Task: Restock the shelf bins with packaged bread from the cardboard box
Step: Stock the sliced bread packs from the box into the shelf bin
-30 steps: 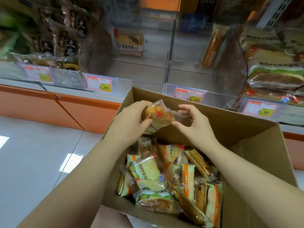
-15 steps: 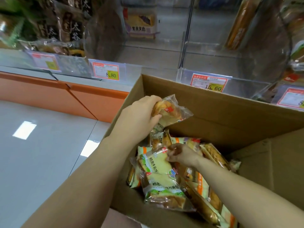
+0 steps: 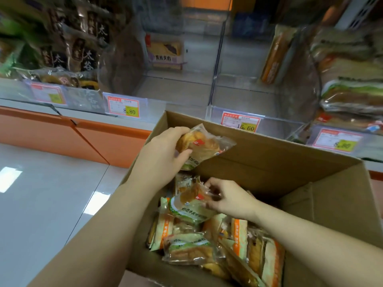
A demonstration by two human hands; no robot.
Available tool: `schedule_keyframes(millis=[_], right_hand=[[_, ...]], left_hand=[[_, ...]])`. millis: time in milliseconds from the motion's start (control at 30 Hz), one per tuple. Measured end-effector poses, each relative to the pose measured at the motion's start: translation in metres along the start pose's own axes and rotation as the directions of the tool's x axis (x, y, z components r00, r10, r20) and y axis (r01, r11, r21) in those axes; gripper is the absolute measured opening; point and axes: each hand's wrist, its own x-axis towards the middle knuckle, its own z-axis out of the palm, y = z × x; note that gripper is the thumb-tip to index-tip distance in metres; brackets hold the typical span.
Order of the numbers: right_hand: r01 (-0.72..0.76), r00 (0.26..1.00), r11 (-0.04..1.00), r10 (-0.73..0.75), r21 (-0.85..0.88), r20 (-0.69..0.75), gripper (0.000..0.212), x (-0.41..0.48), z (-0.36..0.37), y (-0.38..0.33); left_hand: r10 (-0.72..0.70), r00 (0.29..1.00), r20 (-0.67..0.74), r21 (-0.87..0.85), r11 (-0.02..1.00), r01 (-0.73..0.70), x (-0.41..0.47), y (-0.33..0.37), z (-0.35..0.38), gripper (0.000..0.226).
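Gripping one bread packet (image 3: 204,145) clear above the cardboard box (image 3: 269,162) with the left hand (image 3: 163,154), the person pinched a second packet (image 3: 190,206) atop the pile inside with the right hand (image 3: 230,199), presumably to carry both to the shelf bins (image 3: 176,88) behind.

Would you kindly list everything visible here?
cardboard box: one, brown, before the shelf
loose packets: many, green or orange print, in the box
held packet: one, clear, above the box
top packet: one, green print, on the pile
shelf bins: four tagged, clear, along the shelf
price tags: four, red and yellow, on bin fronts
dark packets: several, black, far-left bin
purple packet: one, purple, back of second bin
orange packet: one, orange, leaning in third bin
stacked loaves: several, brown, far-right bin
left hand: grips the held packet
right hand: pinches the top packet
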Motion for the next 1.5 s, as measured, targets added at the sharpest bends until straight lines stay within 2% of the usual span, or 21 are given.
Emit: schedule_keyframes(millis=[133,267,467,600,733,833,900,1033,1100,1233,1400,1467,1500], right_hand=[[0.06,0.981,0.979,-0.094,-0.194,-0.169,0.031,-0.043,-0.05,-0.022],[0.094,0.915,0.935,-0.216,-0.341,-0.341,0.036,-0.08,-0.098,-0.04],[0.0,0.796,0.813,-0.353,-0.583,-0.492,0.038,-0.11,-0.149,-0.062],[-0.132,0.665,0.747,-0.421,-0.651,-0.617,0.04,-0.139,-0.184,-0.076],[-0.248,0.517,0.754,-0.428,-0.609,-0.741,0.041,-0.165,-0.213,-0.069],[-0.372,0.458,0.754,-0.359,-0.542,-0.813,0.034,-0.174,-0.232,-0.056],[-0.431,0.458,0.742,-0.31,-0.513,-0.833,0.032,-0.173,-0.246,-0.046],[-0.49,0.556,0.728,-0.163,-0.48,-0.815,0.031,-0.168,-0.271,-0.027],[-0.495,0.575,0.769,-0.06,-0.405,-0.816,0.034,-0.168,-0.279,-0.02],[-0.477,0.565,0.853,0.111,-0.213,-0.818,0.034,-0.159,-0.295,0.003],[-0.375,0.5,0.926,0.173,-0.033,-0.848,0.026,-0.138,-0.321,0.033],[-0.35,0.475,0.937,0.172,-0.005,-0.863,0.019,-0.128,-0.328,0.045],[-0.348,0.456,0.937,0.176,0.008,-0.873,0.017,-0.123,-0.331,0.05]], left_hand=[[0.031,0.993,-0.116,-0.172,0.984,-0.051,-0.002,0.016,-0.005,0.041],[0.117,0.967,-0.225,-0.289,0.94,-0.181,0.003,0.046,-0.017,0.039],[0.231,0.917,-0.325,-0.37,0.861,-0.348,0.03,0.096,-0.038,0.042],[0.232,0.878,-0.419,-0.482,0.763,-0.431,0.054,0.136,-0.046,0.042],[0.132,0.909,-0.395,-0.663,0.644,-0.381,0.074,0.172,-0.034,0.038],[0.058,0.945,-0.322,-0.744,0.601,-0.29,0.09,0.196,-0.015,0.032],[0.024,0.97,-0.241,-0.774,0.599,-0.207,0.101,0.208,-0.001,0.029],[-0.041,0.996,-0.083,-0.796,0.604,-0.041,0.123,0.221,0.022,0.033],[-0.062,0.997,-0.038,-0.786,0.618,0.009,0.133,0.222,0.026,0.04],[-0.136,0.989,-0.05,-0.746,0.664,0.053,0.154,0.223,0.029,0.051],[-0.198,0.976,0.085,-0.819,0.544,0.182,0.186,0.227,0.036,0.058],[-0.11,0.976,0.186,-0.833,0.509,0.216,0.192,0.229,0.038,0.047],[-0.033,0.973,0.23,-0.805,0.555,0.209,0.191,0.229,0.038,0.04]])
